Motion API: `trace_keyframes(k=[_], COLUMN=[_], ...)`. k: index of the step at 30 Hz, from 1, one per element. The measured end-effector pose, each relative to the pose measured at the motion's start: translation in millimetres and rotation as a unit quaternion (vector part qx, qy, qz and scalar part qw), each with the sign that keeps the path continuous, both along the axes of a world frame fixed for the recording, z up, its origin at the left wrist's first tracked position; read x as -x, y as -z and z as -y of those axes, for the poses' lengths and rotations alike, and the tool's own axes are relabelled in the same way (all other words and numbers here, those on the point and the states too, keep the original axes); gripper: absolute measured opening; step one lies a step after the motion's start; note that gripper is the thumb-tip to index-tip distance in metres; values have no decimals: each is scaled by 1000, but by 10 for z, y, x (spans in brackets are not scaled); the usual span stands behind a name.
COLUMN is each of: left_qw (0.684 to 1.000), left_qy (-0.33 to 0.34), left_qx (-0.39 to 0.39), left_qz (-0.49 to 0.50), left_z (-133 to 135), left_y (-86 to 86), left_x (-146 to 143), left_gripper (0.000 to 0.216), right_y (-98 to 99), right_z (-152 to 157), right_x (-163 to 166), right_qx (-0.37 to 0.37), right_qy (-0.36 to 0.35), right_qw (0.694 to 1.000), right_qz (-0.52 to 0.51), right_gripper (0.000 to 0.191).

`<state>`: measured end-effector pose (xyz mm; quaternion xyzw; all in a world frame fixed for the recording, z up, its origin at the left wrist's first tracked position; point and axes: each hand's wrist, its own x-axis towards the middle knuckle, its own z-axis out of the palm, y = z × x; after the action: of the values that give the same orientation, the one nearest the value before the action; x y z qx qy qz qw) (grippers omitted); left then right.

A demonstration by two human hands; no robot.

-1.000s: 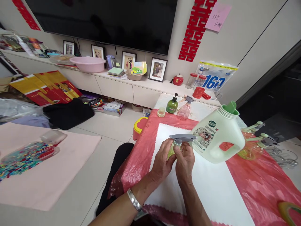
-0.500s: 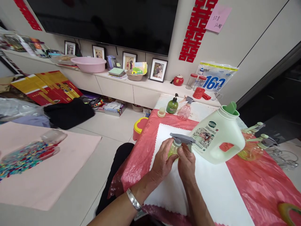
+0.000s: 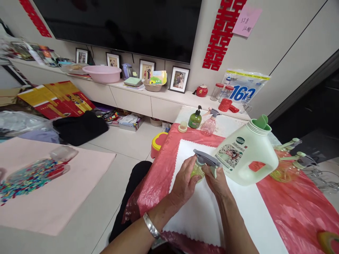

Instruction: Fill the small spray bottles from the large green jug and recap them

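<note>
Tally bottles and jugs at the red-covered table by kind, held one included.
Trigger spray bottles: 4 (held bottle, pink bottle, two yellowish bottles beyond the jug)
Pump bottle: 1
Handled jug: 1
Total: 6

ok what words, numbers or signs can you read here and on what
"SilkGarden" on the pale green plastic jug
"160" on the yellow-topped clear plastic bag
"35" on the pink paper note; other handwriting unclear
"囍" on the red lattice cutout
Too small: other jug and bag print, green plastic pump bottle's label, red jar's mark
</note>
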<state>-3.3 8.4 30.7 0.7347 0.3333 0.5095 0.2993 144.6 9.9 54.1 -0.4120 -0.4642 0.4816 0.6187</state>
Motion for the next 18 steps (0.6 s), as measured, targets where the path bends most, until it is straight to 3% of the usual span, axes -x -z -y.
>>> trace_keyframes(k=[9,14,18], left_qw=[1000,998,997], left_qy=[14,22,28], left_qx=[18,41,55], left_qz=[19,39,56], left_z=[3,24,40], left_y=[-109,-135,-153], left_x=[14,12,25], left_gripper=[61,66,72], right_y=[-12,-129,-208], right_z=[12,15,5], right_x=[-59,-123,-84], right_qx=[16,23,8], right_qy=[-22,-50,-47], right_qw=[999,997,997], right_qz=[22,57,62], right_gripper=[46,38,43])
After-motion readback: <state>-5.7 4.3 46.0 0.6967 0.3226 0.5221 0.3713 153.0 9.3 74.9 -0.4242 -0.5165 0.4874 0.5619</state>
